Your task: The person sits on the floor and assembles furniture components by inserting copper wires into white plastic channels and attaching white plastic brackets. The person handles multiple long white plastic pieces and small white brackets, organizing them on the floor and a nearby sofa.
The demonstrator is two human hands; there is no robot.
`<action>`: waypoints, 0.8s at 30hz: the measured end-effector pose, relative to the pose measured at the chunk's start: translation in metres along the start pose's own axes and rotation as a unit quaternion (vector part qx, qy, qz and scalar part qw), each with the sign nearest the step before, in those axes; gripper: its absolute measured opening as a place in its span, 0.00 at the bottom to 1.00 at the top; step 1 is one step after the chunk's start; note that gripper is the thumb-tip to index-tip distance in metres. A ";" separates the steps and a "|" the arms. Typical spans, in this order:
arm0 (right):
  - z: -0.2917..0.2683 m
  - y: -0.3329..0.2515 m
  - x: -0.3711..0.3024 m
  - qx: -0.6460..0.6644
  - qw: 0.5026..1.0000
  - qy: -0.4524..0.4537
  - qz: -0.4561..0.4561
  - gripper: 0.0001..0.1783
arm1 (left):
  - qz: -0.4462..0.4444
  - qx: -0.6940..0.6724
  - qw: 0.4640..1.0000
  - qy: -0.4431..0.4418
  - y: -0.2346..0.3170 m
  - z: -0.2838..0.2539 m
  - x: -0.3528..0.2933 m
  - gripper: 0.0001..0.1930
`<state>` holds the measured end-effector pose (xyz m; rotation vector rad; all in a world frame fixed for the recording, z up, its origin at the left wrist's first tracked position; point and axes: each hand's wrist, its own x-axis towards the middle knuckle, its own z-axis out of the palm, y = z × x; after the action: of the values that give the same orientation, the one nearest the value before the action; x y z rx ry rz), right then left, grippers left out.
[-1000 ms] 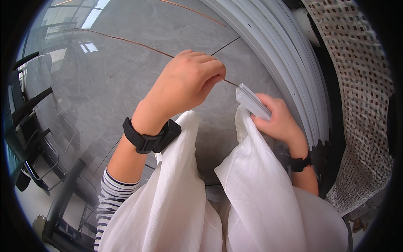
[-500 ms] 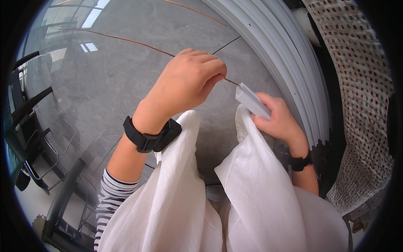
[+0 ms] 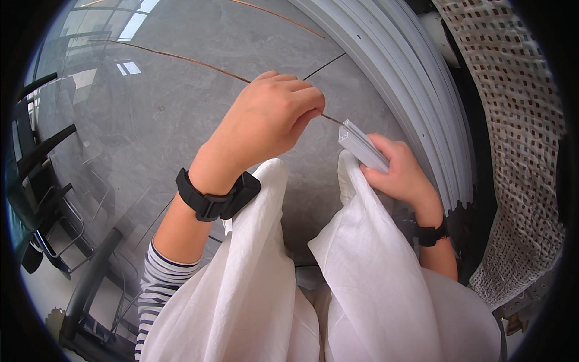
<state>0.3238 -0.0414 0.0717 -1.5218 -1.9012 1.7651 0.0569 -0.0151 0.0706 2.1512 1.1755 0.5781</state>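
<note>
My left hand [image 3: 274, 111] is closed around a thin copper-coloured wire [image 3: 181, 58]. One end of the wire stretches away over the floor to the far left. Its other end slants down to the right, into or against the mouth of a pale rectangular plastic channel [image 3: 363, 145]; how deep it sits I cannot tell. My right hand [image 3: 398, 169] grips this channel between thumb and fingers, just above my right knee. Part of the channel is hidden behind that hand.
A second copper wire [image 3: 280, 20] lies on the grey tiled floor [image 3: 181, 114]. Long white ribbed strips [image 3: 386, 66] are stacked at the right, beside a patterned cloth [image 3: 500, 90]. Black chair parts [image 3: 48, 151] stand at the left. White fabric [image 3: 241, 289] covers my legs.
The wire's far end has shifted slightly to the right. Both hands keep nearly the same place and grip.
</note>
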 end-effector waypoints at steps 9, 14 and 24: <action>0.004 0.003 -0.002 0.002 1.000 -0.011 -0.004 0.16 | 0.006 0.038 0.998 -0.051 0.003 -0.007 0.005 0.04; 0.004 0.001 -0.002 -0.002 1.000 -0.021 0.000 0.15 | 0.009 0.050 0.996 -0.073 0.003 -0.010 0.008 0.03; 0.002 0.007 -0.004 0.035 0.999 -0.033 -0.006 0.18 | 0.026 0.072 0.995 -0.058 0.005 -0.006 0.009 0.04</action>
<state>0.3284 -0.0471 0.0675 -1.4448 -1.8526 1.8776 0.0602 -0.0076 0.0791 2.3090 1.1320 0.3943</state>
